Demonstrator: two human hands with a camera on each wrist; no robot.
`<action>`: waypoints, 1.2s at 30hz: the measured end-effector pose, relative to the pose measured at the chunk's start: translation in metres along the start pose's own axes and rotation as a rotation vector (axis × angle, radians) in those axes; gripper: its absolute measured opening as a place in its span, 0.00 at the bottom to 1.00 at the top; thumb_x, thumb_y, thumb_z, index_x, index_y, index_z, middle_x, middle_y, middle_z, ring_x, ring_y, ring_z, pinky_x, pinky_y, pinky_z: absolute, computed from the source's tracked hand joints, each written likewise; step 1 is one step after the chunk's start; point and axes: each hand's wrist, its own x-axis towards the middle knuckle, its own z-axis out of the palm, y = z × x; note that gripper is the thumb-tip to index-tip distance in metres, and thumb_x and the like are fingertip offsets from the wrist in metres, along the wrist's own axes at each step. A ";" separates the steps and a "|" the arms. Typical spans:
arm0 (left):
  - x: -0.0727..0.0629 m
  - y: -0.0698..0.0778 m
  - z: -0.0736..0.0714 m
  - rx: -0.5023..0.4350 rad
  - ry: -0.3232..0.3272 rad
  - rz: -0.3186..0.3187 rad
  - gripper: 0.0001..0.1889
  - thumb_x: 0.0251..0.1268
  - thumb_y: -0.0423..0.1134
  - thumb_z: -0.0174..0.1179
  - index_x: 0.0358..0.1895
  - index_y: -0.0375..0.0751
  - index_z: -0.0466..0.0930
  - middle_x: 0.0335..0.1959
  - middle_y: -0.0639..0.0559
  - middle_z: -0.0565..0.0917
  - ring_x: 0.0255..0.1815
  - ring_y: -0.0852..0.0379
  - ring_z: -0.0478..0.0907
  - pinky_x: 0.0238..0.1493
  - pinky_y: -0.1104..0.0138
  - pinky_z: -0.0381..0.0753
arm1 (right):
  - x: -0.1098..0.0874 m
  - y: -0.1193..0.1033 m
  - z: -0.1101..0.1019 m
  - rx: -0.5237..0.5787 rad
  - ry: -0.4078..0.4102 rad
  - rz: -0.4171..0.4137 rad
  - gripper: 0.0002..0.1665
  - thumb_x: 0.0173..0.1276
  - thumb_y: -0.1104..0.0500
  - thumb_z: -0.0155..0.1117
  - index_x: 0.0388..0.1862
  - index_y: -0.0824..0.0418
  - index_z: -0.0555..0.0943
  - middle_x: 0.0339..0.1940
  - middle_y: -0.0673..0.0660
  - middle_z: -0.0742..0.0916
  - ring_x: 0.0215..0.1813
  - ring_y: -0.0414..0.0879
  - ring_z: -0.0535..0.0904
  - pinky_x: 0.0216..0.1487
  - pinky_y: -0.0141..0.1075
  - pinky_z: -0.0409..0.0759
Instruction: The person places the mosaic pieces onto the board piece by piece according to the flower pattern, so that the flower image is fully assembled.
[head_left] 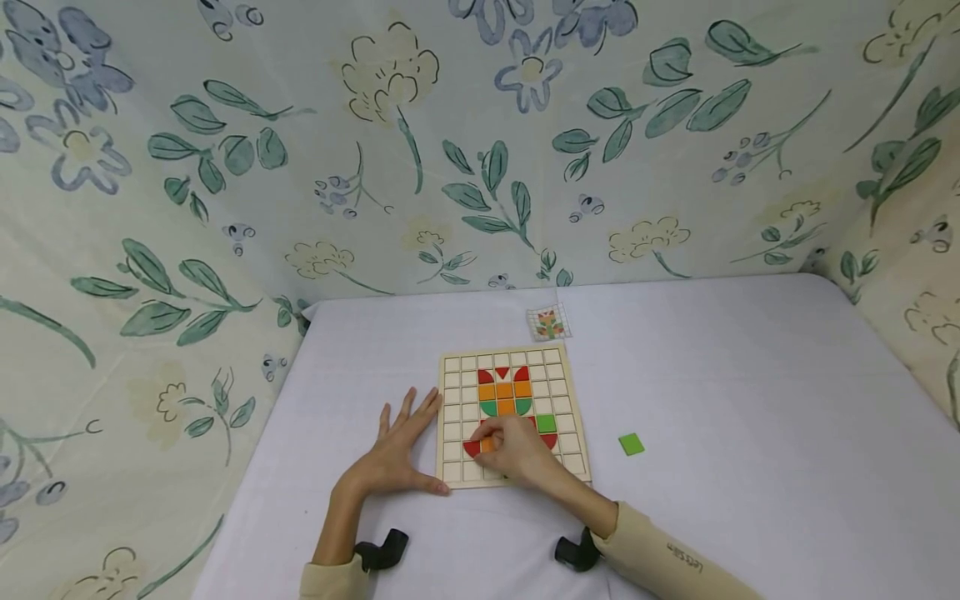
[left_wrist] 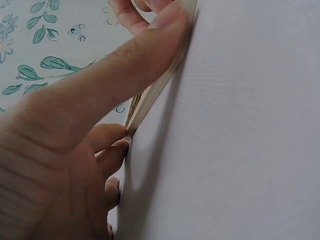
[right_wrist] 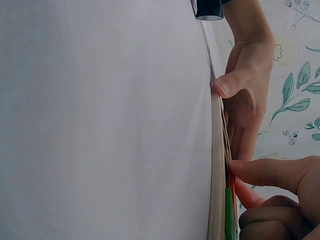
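Observation:
A square wooden grid board (head_left: 452, 421) lies on the white cloth, with red, orange and green tiles forming a pattern in its middle. My left hand (head_left: 392, 460) is spread along its left side, fingertips at the edge and thumb (left_wrist: 155, 50) at the near corner. Over the lower pattern, my right hand (head_left: 521, 450) has its thumb and index finger pinched about an orange tile (head_left: 488, 445), beside a red quarter-round tile (head_left: 471, 449). The palm hides part of the pattern. A bright green square tile (head_left: 546, 423) sits in the grid to the right.
One loose green square tile (head_left: 632, 444) lies on the cloth right of the board. Behind the board is a small pattern card (head_left: 549, 322) with a grid picture. Floral curtain (head_left: 480, 200) hangs beyond the table. Black wrist cameras (head_left: 384, 550) show near both forearms.

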 end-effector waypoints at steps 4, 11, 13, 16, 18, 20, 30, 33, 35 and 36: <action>0.000 0.001 0.000 0.000 0.003 -0.006 0.73 0.36 0.64 0.83 0.86 0.51 0.44 0.88 0.55 0.44 0.88 0.41 0.26 0.81 0.35 0.19 | 0.000 0.000 -0.001 -0.008 0.003 0.011 0.11 0.60 0.67 0.75 0.43 0.64 0.88 0.11 0.45 0.69 0.14 0.37 0.62 0.16 0.25 0.57; 0.000 0.002 0.000 0.000 0.002 -0.010 0.73 0.36 0.63 0.84 0.86 0.51 0.44 0.88 0.55 0.44 0.88 0.41 0.26 0.81 0.35 0.19 | 0.001 0.001 -0.002 -0.008 0.011 0.003 0.11 0.60 0.67 0.76 0.42 0.65 0.88 0.12 0.47 0.70 0.15 0.39 0.64 0.17 0.25 0.59; 0.000 0.002 0.000 0.002 0.002 -0.009 0.73 0.36 0.63 0.84 0.86 0.51 0.44 0.88 0.55 0.44 0.88 0.41 0.26 0.81 0.35 0.19 | 0.001 0.001 -0.003 -0.009 0.013 -0.001 0.11 0.60 0.68 0.75 0.42 0.65 0.89 0.12 0.46 0.70 0.14 0.38 0.62 0.16 0.25 0.58; 0.000 0.001 0.000 0.001 0.000 -0.007 0.73 0.36 0.64 0.83 0.86 0.51 0.44 0.88 0.55 0.43 0.88 0.41 0.26 0.81 0.35 0.19 | 0.001 0.000 -0.002 -0.007 0.018 -0.009 0.11 0.60 0.68 0.75 0.43 0.65 0.89 0.11 0.46 0.69 0.14 0.38 0.61 0.16 0.25 0.56; 0.000 0.001 0.000 0.000 -0.001 -0.006 0.73 0.36 0.64 0.83 0.86 0.51 0.44 0.88 0.55 0.43 0.88 0.41 0.26 0.81 0.34 0.19 | 0.000 0.000 -0.002 -0.003 0.017 -0.012 0.11 0.60 0.68 0.75 0.43 0.64 0.89 0.11 0.46 0.68 0.14 0.38 0.60 0.16 0.25 0.55; 0.000 0.001 0.000 -0.003 0.000 -0.005 0.73 0.36 0.64 0.83 0.86 0.51 0.44 0.88 0.55 0.43 0.88 0.41 0.26 0.81 0.34 0.19 | 0.000 0.000 -0.001 -0.001 0.014 -0.013 0.12 0.60 0.68 0.75 0.44 0.64 0.90 0.11 0.46 0.68 0.14 0.38 0.59 0.16 0.25 0.54; -0.001 0.001 0.000 -0.005 -0.002 -0.007 0.73 0.36 0.64 0.83 0.86 0.51 0.44 0.88 0.55 0.43 0.88 0.41 0.26 0.81 0.35 0.18 | 0.001 0.001 0.000 -0.010 0.021 -0.009 0.11 0.60 0.67 0.76 0.43 0.62 0.91 0.11 0.45 0.68 0.14 0.38 0.59 0.16 0.25 0.54; 0.000 0.001 0.000 -0.002 -0.001 -0.006 0.73 0.36 0.63 0.83 0.86 0.51 0.44 0.88 0.55 0.43 0.88 0.41 0.26 0.81 0.35 0.18 | 0.002 0.002 0.000 -0.006 0.023 -0.007 0.11 0.60 0.67 0.76 0.42 0.63 0.91 0.11 0.46 0.68 0.14 0.38 0.60 0.16 0.24 0.54; 0.000 0.001 0.000 -0.001 0.000 -0.005 0.73 0.36 0.63 0.83 0.86 0.51 0.43 0.88 0.55 0.43 0.88 0.41 0.26 0.81 0.35 0.19 | 0.002 0.002 -0.001 0.001 0.022 -0.001 0.10 0.60 0.67 0.76 0.42 0.62 0.91 0.11 0.45 0.68 0.14 0.37 0.60 0.16 0.24 0.54; 0.000 0.001 0.000 -0.002 0.001 -0.004 0.73 0.36 0.63 0.84 0.86 0.51 0.44 0.88 0.55 0.43 0.88 0.41 0.26 0.81 0.35 0.19 | 0.002 0.002 -0.001 0.004 0.023 -0.001 0.10 0.60 0.67 0.76 0.42 0.63 0.91 0.11 0.46 0.69 0.14 0.37 0.60 0.16 0.24 0.55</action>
